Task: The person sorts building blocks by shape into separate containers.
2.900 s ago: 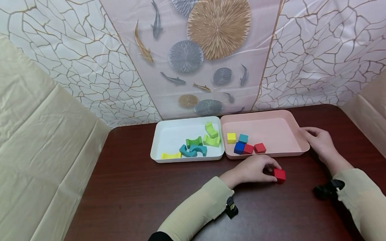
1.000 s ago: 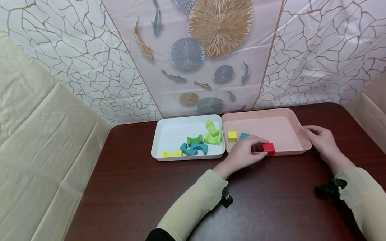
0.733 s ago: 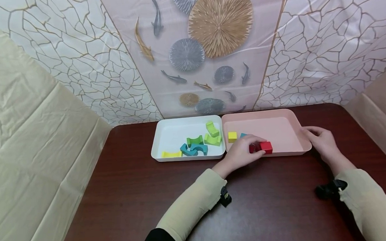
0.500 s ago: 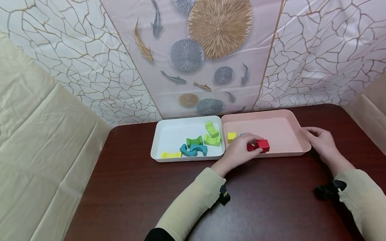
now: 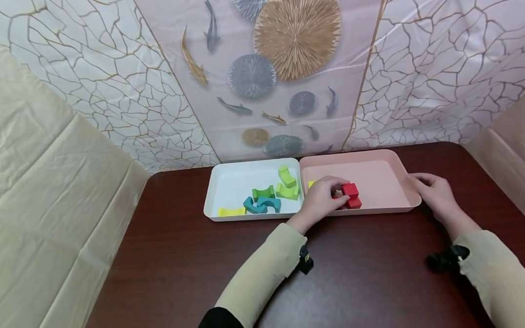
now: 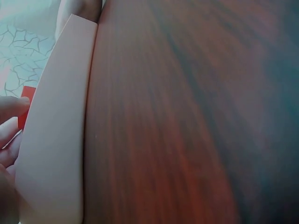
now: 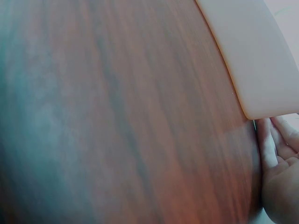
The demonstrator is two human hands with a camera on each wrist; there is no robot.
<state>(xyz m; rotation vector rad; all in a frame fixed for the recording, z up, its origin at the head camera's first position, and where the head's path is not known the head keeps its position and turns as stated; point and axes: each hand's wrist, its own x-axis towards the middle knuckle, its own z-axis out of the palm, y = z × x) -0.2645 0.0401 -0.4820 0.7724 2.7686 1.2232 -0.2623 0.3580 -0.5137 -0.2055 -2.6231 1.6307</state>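
Note:
My left hand [image 5: 318,200] reaches over the front rim of the pink tray [image 5: 377,169] and pinches a red cube [image 5: 349,189] between thumb and fingers. Another red cube [image 5: 354,203] lies directly in front of the held one, overlapping it in the head view. A sliver of a yellow cube [image 5: 311,183] shows behind this hand, which hides other cubes. In the left wrist view, the held red cube [image 6: 28,93] peeks over the tray wall [image 6: 58,116]. My right hand [image 5: 437,198] grips the tray's right rim, its fingers at the corner in the right wrist view.
Against the pink tray's left side stands a white tray [image 5: 228,185]. It holds arched blocks: light green [image 5: 287,192], green [image 5: 263,193], teal [image 5: 268,203] and yellow [image 5: 231,212]. Both trays sit near the back edge of the dark wooden table [image 5: 170,266], before a patterned cloth [image 5: 303,84].
My left hand has carried the red cube from the table in front up over the pink tray, then leftward and back within it. The right hand stays at the rim.

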